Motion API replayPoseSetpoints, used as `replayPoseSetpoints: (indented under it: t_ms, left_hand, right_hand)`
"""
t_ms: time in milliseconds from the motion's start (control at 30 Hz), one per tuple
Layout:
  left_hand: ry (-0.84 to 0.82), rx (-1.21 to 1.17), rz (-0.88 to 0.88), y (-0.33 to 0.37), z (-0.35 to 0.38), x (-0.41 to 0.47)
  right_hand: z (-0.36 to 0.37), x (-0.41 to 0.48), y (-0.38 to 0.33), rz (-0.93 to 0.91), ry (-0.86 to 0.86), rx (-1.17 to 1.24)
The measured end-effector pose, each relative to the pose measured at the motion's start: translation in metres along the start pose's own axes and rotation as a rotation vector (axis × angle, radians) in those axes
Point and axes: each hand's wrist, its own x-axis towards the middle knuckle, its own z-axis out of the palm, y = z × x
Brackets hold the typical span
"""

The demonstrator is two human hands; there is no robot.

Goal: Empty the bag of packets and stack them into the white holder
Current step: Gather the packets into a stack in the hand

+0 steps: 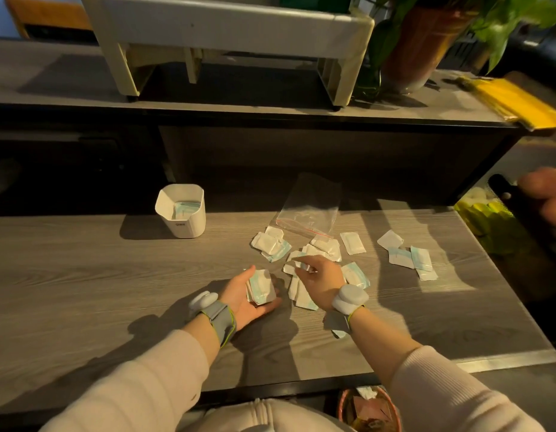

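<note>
1. I am seated at a grey wood-grain table (83, 275), looking down at both my hands, each with a grey wrist strap carrying a white device.
2. My left hand (248, 294) lies palm up on the table, fingers loosely curled around a small stack of packets (260, 286) that rests in the palm.
3. My right hand (317, 275) hovers palm down just right of the left, over the loose pile. Its thumb and forefinger are pinched narrowly at one packet; I cannot tell whether it is lifted clear of the table.
4. White and pale-blue loose packets (320, 247) are scattered across the table ahead of and to the right of my hands, some overlapping, with a few more (407, 254) lying well apart on the right.
5. The clear zip bag (311, 207) lies flat beyond the pile, its red-lined mouth facing the packets; it looks empty.
6. The white holder (183, 213) stands upright to the far left of the pile, near the table's back edge, with several packets already lying inside it.
7. Behind the table is a raised shelf (52, 82) holding a cream stand (227, 29) and a potted plant (426, 39).
</note>
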Motion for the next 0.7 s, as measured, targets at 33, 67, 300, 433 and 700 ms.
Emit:
replayPoseSetpoints:
  t_ms: [33,67,300,433,700]
  left_hand:
    - [-0.005,0.002,-0.011,0.000,0.001,0.001]
    - [-0.009,0.010,-0.020,0.000,0.003,0.001]
    - [-0.067,0.067,-0.041,0.002,0.003,0.002]
    - [-0.007,0.108,-0.004,0.000,-0.001,0.001]
    - [0.076,-0.019,0.059,0.003,-0.010,0.000]
  right_hand:
    - [0.003,-0.002,-0.006,-0.025,-0.006,0.039]
    - [0.005,-0.004,-0.011,-0.053,-0.008,0.079]
    - [0.022,-0.011,-0.019,-0.276,-0.162,-0.073]
    - [0.021,-0.011,-0.015,-0.286,-0.253,-0.137]
    - [0.011,0.025,0.010,0.128,-0.161,-0.411]
